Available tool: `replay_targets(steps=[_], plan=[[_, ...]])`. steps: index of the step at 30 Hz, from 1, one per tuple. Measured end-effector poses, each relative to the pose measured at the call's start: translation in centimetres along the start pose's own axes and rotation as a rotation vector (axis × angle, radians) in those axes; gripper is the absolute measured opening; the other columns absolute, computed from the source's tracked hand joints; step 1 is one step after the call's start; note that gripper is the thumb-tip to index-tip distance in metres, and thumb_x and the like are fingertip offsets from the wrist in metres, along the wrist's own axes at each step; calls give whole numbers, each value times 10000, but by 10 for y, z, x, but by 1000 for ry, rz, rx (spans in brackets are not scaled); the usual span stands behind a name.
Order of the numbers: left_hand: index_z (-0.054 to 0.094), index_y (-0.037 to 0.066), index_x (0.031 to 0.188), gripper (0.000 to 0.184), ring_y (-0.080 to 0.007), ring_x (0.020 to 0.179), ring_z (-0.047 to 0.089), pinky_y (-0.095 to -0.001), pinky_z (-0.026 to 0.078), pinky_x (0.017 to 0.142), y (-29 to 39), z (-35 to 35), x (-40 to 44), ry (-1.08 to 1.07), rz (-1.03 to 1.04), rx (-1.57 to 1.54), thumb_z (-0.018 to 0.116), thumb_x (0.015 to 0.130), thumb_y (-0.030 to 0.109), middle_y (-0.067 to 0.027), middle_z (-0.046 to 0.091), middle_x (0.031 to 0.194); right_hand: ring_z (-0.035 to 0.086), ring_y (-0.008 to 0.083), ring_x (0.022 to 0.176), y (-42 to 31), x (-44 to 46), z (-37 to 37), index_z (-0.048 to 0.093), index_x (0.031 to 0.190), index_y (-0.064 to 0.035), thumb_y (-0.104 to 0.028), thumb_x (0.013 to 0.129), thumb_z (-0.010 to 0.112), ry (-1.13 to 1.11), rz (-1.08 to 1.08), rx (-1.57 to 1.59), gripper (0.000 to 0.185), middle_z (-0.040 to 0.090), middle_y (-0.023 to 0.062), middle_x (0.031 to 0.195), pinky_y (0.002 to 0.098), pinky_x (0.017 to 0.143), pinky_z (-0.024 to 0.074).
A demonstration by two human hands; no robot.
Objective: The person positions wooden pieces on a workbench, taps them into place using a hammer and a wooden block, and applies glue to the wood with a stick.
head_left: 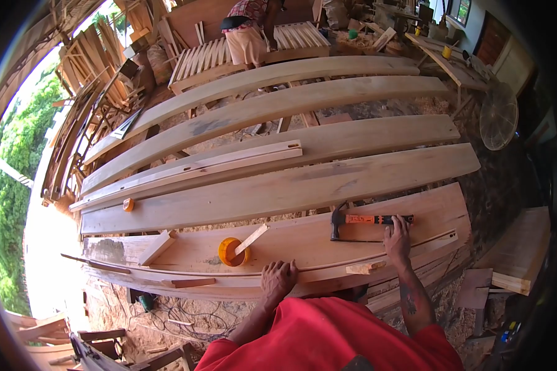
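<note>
My right hand [397, 236] is closed on the black end of the handle of a hammer [371, 219], which lies on the nearest wide plank [297, 232]. The hammer's black head points left. My left hand [279, 277] rests with curled fingers on the long narrow strip [328, 266] along the plank's front edge; what it holds, if anything, is hidden. Left of it stands an orange-yellow cup [230, 252] with a flat wooden stick [252, 239] leaning out. A small wood block [366, 268] lies between my hands.
Several long planks [278, 185] stretch across beyond the nearest one. An orange tape measure [128, 204] and an angled wood piece [157, 248] lie at left. Another person [249, 31] bends over a slatted frame [199, 65]. A fan [499, 117] stands at right; cables [189, 321] lie below.
</note>
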State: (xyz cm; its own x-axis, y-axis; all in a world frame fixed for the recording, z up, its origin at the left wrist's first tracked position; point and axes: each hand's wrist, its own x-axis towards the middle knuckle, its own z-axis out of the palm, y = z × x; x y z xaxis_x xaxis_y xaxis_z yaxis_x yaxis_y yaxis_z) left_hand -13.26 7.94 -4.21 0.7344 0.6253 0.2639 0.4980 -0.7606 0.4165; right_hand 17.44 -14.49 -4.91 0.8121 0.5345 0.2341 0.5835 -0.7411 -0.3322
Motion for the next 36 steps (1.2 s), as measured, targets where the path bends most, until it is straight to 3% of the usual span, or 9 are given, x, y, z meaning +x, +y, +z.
replay_targets(steps=[36], plan=[[674, 95, 704, 228, -253, 717, 634, -405, 461, 687, 1, 0, 0, 18, 2, -11, 644, 875, 244, -57, 660, 734, 456, 385, 1265, 1, 0, 0, 540, 1260, 7, -166, 918, 580, 0, -8, 17, 386, 509, 196, 1355, 462, 1073, 384]])
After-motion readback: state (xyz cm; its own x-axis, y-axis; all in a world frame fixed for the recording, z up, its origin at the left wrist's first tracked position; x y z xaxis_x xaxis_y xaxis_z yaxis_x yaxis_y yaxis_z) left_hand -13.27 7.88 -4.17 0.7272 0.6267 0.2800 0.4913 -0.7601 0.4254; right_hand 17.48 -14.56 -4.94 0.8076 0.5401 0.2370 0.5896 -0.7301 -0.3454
